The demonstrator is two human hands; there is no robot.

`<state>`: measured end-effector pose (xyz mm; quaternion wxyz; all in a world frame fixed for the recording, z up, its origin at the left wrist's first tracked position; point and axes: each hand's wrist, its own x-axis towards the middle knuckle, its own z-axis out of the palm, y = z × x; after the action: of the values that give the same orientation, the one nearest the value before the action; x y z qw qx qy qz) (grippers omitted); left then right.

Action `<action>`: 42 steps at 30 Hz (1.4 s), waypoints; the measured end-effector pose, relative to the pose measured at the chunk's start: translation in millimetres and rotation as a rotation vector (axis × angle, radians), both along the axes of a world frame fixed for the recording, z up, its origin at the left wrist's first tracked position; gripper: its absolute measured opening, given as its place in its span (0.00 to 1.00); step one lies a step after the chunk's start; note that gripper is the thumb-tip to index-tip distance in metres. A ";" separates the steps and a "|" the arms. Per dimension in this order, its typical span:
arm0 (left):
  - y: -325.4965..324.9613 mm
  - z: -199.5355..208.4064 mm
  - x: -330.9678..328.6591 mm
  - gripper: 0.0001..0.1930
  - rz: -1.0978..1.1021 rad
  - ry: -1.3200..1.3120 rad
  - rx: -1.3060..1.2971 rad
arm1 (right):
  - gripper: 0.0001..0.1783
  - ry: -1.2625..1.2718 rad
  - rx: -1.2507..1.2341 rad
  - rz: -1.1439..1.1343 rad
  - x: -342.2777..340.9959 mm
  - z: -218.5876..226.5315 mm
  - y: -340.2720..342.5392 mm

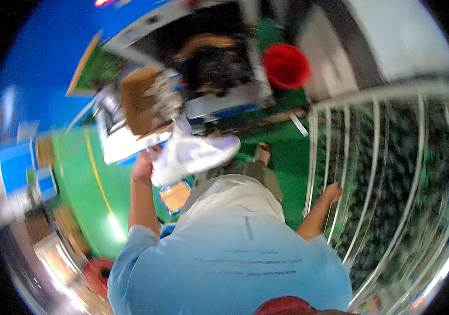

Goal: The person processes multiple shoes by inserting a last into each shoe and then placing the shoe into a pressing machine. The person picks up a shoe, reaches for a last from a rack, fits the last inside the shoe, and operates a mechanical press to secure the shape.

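My left hand (143, 165) is closed on the heel end of a white shoe (198, 153), blurred by motion, with its toe pointing right. A second pale piece rises behind the shoe; whether it is part of it I cannot tell. To the right, my right hand (332, 193) is beside the white rails of a rack (345, 157). Its fingers are smeared, so whether they touch a rail is unclear. Just beyond the left hand, a brown box (137, 102) has whitish pieces at its right side.
The rack with many dark pieces fills the right side. A red bucket (286, 65) stands at the far right of a machine (208, 68) with a dark opening. A small stool (175, 197) is on the green floor (85, 178). Blue bins (17, 165) are at the left.
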<state>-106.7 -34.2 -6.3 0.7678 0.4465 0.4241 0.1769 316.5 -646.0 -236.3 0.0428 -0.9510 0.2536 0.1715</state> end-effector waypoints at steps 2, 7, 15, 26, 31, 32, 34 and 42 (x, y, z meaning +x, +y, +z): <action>21.8 27.3 -35.9 0.29 0.406 -0.061 0.023 | 0.22 -0.116 0.693 0.097 -19.8 30.0 113.4; 115.5 -21.0 -127.5 0.20 0.375 0.295 0.319 | 0.20 -0.215 1.133 0.867 -5.8 191.3 365.9; 184.0 -118.3 -123.4 0.21 0.227 1.507 0.488 | 0.21 -1.350 1.070 1.666 -64.6 388.4 710.8; 540.4 -249.8 -156.4 0.37 0.634 0.680 0.561 | 0.31 -1.587 0.441 1.606 -84.2 338.6 791.2; 520.9 -242.5 -21.0 0.26 0.940 0.903 0.546 | 0.33 -1.665 0.314 1.596 -81.0 328.0 777.3; 509.4 -233.3 -27.0 0.23 0.893 0.791 0.461 | 0.33 -1.621 0.337 1.619 -82.5 331.4 779.0; 482.7 -207.3 -48.5 0.18 0.854 0.463 0.242 | 0.33 -1.583 0.418 1.629 -82.3 331.2 785.1; 231.1 -2.3 -9.3 0.31 0.476 -0.397 -0.109 | 0.43 -0.669 1.277 1.557 -163.9 346.9 719.0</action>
<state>-116.0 196.9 -8.6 0.7955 0.2495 0.3673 0.4122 152.6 73.0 110.6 0.4804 -0.6513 -0.5871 -0.0175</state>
